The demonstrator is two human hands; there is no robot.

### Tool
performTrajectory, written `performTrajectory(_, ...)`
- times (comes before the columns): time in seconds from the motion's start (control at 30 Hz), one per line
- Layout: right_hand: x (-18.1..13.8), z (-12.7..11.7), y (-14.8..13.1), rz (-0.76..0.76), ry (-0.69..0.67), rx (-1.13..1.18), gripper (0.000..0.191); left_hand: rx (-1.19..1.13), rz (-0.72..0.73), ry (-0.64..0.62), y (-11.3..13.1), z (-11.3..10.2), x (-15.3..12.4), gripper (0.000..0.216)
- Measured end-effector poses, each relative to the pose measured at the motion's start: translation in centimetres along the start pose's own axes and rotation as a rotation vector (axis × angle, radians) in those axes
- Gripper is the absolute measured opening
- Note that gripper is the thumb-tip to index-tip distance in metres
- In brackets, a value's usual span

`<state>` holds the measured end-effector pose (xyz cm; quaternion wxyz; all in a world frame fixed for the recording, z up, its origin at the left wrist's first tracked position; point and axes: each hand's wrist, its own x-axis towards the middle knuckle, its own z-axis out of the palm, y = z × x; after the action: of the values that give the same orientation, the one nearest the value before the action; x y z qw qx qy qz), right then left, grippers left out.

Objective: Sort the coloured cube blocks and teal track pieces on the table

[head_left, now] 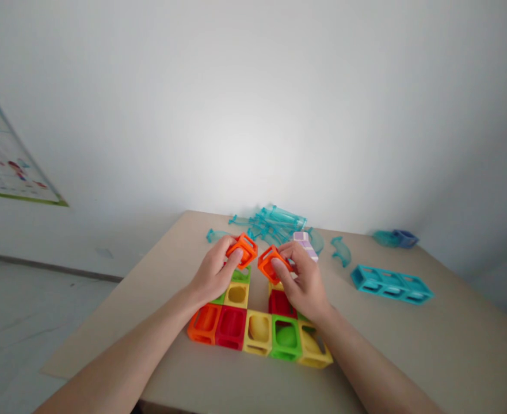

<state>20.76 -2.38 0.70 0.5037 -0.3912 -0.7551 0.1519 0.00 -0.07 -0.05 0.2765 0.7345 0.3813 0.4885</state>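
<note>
My left hand [213, 271] is closed on an orange hollow cube [243, 249], held just above the left column of coloured cubes. My right hand [302, 277] grips a second orange hollow cube [269, 263] over the right column. Below them lies a U-shaped layout of hollow cubes: a front row of orange [204, 324], red [231, 327], yellow [258, 333], green [286, 337] and yellow [314, 348], with a yellow cube [236, 294] and a red cube [281, 303] behind. A pale purple cube [305, 244] sits just past my right hand.
The beige table [408, 345] stands against a white wall. A pile of clear teal track pieces [274, 224] lies at the back. A teal three-cell block [390, 283] lies to the right, a curved teal piece [342, 250] near it, and a blue piece [404, 237] at the far corner.
</note>
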Motion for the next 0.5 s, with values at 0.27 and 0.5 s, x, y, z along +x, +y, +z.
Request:
performTrajectory(0.27, -0.07, -0.07, -0.72, -0.141, -0.121, -0.045, 0.011, -0.210, -0.058, -0.104, 0.37, -0.14, 0.02, 0.028)
performTrajectory(0.5, -0.35, 0.07, -0.89, -0.090, 0.028, 0.003, 0.007, -0.454, -0.158, -0.088, 0.11, -0.21, 0.12, 0.028)
